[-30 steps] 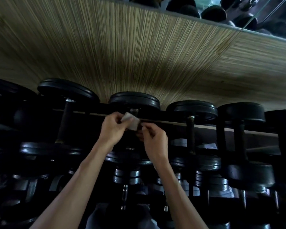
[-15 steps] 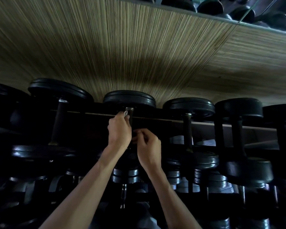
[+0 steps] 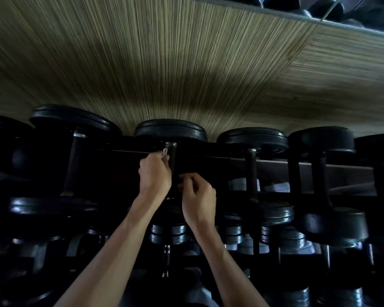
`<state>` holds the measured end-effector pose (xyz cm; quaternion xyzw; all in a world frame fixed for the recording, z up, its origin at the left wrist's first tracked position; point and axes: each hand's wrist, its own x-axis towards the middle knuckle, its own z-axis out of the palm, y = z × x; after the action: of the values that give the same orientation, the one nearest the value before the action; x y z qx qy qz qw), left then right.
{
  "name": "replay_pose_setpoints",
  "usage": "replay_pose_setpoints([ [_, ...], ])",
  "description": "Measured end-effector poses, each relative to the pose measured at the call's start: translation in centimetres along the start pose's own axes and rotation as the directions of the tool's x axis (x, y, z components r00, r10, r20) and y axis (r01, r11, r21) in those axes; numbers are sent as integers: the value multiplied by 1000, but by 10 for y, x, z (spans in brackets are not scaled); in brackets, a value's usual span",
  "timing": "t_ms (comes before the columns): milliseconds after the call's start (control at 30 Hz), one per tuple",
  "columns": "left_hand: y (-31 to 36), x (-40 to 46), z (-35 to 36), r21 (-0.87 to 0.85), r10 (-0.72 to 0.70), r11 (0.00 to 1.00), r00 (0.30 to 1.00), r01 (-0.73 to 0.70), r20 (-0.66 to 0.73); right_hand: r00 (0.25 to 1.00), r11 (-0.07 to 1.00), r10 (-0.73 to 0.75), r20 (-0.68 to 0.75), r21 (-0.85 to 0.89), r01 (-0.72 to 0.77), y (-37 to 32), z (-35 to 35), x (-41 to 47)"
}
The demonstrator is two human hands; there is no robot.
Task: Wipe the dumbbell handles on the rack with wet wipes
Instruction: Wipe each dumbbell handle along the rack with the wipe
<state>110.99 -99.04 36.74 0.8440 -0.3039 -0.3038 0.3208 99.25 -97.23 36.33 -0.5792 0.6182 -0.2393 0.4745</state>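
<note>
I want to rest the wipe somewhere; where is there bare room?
Little. The rack top row is packed with dumbbells. Only narrow gaps between handles, like that right of the left hand and wipe, beside the handle.

1. The wet wipe [image 3: 165, 152], open between both hands a second ago, is now bunched in the left hand [image 3: 155, 176] against the dumbbell handle [image 3: 172, 159] at frame centre.
2. The right hand [image 3: 197, 198] has let go and dropped lower right.
</note>
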Motion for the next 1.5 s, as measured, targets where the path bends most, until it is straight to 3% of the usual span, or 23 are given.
replay_pose_setpoints([
  [200,8,13,-1,32,-6,999,998,8,-69,1000,993,-27,4,115,27,3,-3,-14],
  [467,-2,12,-1,-50,66,996,995,-70,-80,999,990,-24,-23,135,27,10,0,-13],
  [600,1,18,-4,-129,12,991,997,-23,-80,1000,992,-14,-21,121,16,10,-1,-13],
  [800,0,2,2,-98,43,994,995,-52,-92,1000,993,-13,-19,118,15,9,-1,-13],
  [900,-1,14,1,-104,-68,992,997,66,-20,1000,992,-11,-13,126,13,8,-1,-14],
  [1067,-7,20,5,-93,-84,992,995,89,54,1000,991,-3,-26,132,6,8,0,-14],
  [1267,-19,36,3,-327,-151,925,977,194,153,999,989,-14,-37,147,19,8,-1,-14],
  [1500,-7,18,1,-85,-11,996,999,16,50,998,989,-15,-60,149,23,9,1,-14],
])
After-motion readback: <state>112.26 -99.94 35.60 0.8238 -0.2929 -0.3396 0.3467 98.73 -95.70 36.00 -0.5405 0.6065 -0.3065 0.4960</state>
